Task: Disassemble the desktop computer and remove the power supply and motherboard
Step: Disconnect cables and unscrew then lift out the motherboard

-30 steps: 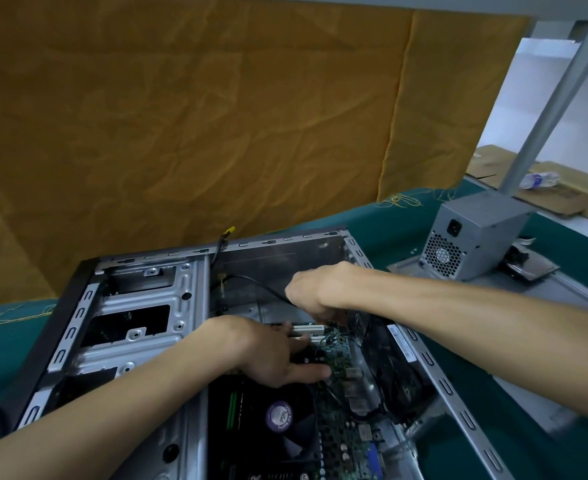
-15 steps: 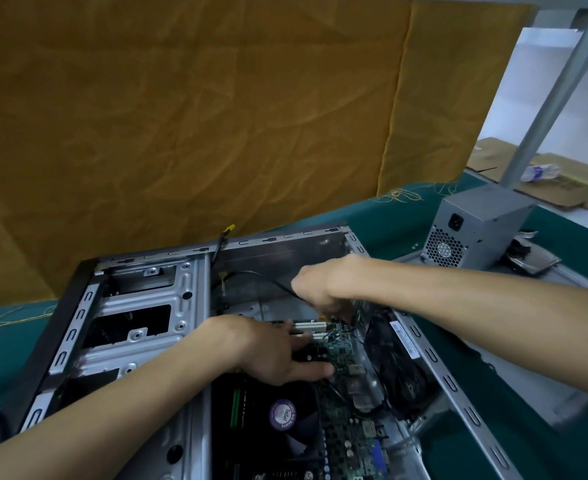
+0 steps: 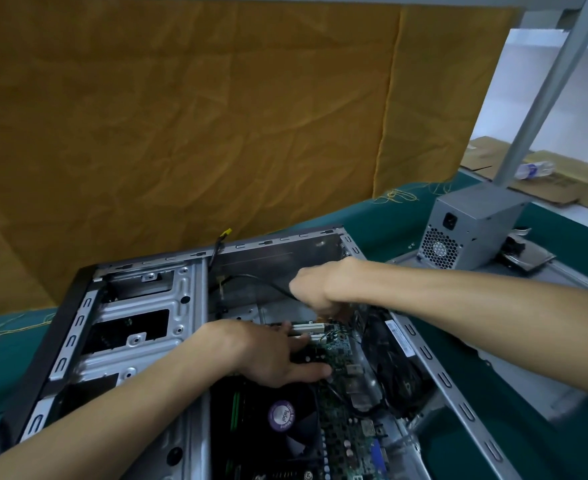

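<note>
Head view: the left hand (image 3: 278, 358) rests flat, fingers extended, on the motherboard (image 3: 341, 420) inside the open computer case (image 3: 129, 341); beyond, the right hand (image 3: 316, 289) curls downward, its hold hidden; farthest, the removed power supply (image 3: 472, 226) stands on the green table (image 3: 372, 216).

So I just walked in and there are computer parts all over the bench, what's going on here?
A person is taking apart a desktop computer. The case lies open on its side on the green table, and the power supply already stands outside it, to the right. The motherboard is still inside. The left hand rests flat on the board, while the right hand reaches down at the board's far end, fingers curled; what it grips is hidden.
</note>
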A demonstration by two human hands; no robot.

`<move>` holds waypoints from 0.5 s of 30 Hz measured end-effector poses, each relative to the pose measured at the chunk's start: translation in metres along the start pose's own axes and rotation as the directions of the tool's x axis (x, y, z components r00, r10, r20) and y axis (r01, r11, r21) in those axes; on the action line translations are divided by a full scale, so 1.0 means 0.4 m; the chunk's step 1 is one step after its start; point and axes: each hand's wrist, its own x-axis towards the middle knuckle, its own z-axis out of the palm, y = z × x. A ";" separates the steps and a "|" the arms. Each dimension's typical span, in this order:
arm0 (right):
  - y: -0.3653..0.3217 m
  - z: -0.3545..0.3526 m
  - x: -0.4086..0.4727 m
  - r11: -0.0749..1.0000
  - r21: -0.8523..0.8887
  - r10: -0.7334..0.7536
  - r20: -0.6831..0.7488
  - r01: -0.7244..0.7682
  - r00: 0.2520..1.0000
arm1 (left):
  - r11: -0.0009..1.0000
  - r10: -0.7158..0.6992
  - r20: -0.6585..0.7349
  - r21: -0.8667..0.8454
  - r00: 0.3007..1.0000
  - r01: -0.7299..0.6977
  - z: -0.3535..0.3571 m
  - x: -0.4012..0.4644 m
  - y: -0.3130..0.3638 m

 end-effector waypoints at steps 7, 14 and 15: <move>-0.020 -0.006 0.024 0.998 -0.056 -0.005 0.037 0.007 0.999 | 1.000 0.001 0.003 -0.008 1.000 -0.001 0.000 0.006 -0.007; 0.012 -0.003 0.023 0.998 0.065 -0.029 0.096 0.023 0.995 | 1.000 0.001 -0.004 0.001 1.000 -0.001 0.003 0.002 -0.004; 0.004 -0.006 0.023 0.999 0.044 -0.027 0.089 0.023 0.996 | 1.000 0.002 0.002 -0.004 1.000 -0.002 0.000 0.000 -0.003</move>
